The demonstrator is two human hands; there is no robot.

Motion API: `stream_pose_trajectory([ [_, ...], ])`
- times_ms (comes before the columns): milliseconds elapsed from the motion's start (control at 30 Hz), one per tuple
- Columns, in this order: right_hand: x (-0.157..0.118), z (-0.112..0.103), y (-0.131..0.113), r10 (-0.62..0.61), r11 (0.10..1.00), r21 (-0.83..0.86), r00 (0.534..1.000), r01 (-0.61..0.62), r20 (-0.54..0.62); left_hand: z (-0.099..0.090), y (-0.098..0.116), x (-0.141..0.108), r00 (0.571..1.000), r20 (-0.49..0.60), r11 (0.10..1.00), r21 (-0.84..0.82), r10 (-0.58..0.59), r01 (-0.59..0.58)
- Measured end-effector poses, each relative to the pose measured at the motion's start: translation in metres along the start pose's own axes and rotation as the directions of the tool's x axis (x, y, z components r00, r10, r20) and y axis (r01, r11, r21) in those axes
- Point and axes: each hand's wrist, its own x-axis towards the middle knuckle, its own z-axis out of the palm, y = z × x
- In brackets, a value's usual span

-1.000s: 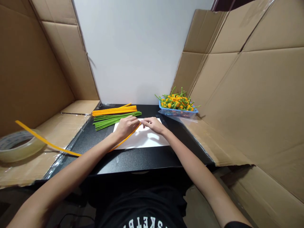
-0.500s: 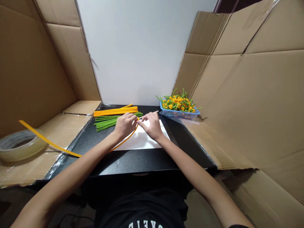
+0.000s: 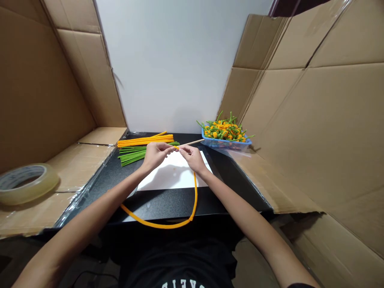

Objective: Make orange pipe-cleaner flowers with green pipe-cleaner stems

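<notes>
Over a white sheet [image 3: 168, 176], my left hand [image 3: 156, 155] and my right hand [image 3: 192, 157] meet with fingertips almost touching. A thin wooden stick [image 3: 193, 142] passes between them, its free end pointing right. My left hand pinches the stick's near end, where a bit of orange shows at the fingertips. The fingers of my right hand are closed on the orange strip at the stick. From below that hand the long orange strip [image 3: 168, 226] hangs in a wide loop past the table's front edge and runs behind my left forearm.
Orange strips [image 3: 144, 141] and green strips [image 3: 132, 156] lie at the back left. A blue basket [image 3: 226, 145] of orange and green pieces stands at the back right. A tape roll [image 3: 51, 180] rests on cardboard at the left. Cardboard walls [image 3: 315, 120] flank the table.
The orange strip's long tail has swung from the far left to a loop below my hands. More of the stick shows to the right. Both hands have shifted slightly.
</notes>
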Motion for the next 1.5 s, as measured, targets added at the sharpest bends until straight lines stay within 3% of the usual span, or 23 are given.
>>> stream_pose_trajectory([
  [100,-0.001,-0.001,0.003,-0.009,0.999,-0.037,1.000,0.009,0.017,0.005,-0.006,0.000,0.999,0.007,0.994,-0.092,-0.054,0.054],
  [267,-0.003,-0.005,0.000,-0.016,0.986,-0.166,0.998,0.026,0.065,0.011,-0.010,-0.003,0.999,0.010,0.989,-0.142,-0.039,0.040],
  [433,-0.003,-0.006,-0.003,-0.027,0.968,-0.247,0.995,0.050,0.094,0.013,0.003,-0.009,0.999,-0.046,1.000,0.026,-0.009,0.010],
  [533,-0.001,-0.004,0.000,-0.003,0.982,-0.188,0.990,0.030,0.144,0.015,0.006,-0.010,0.997,-0.072,0.999,0.037,-0.017,0.020],
  [733,0.004,-0.012,0.006,0.230,0.951,0.133,0.925,-0.280,0.302,0.011,0.004,-0.002,0.978,0.124,0.943,-0.269,-0.167,0.195],
  [867,0.005,-0.021,0.005,0.283,0.907,0.200,0.888,-0.371,0.363,0.002,0.008,0.003,0.919,0.331,0.886,-0.331,-0.213,0.324],
  [1000,0.004,-0.025,0.004,0.302,0.909,0.145,0.858,-0.390,0.417,-0.001,0.005,0.002,0.871,0.434,0.877,-0.295,-0.229,0.378],
  [1200,0.002,-0.027,-0.005,0.339,0.894,0.127,0.832,-0.431,0.438,0.005,-0.003,-0.005,0.839,0.512,0.933,-0.178,-0.184,0.313],
  [1400,0.002,-0.034,-0.014,0.255,0.905,0.160,0.804,-0.394,0.536,0.007,0.003,-0.008,0.808,0.573,0.856,-0.341,-0.139,0.389],
  [1500,0.003,-0.037,-0.015,0.231,0.916,0.133,0.770,-0.378,0.594,0.003,0.010,-0.009,0.738,0.670,0.839,-0.351,-0.085,0.415],
])
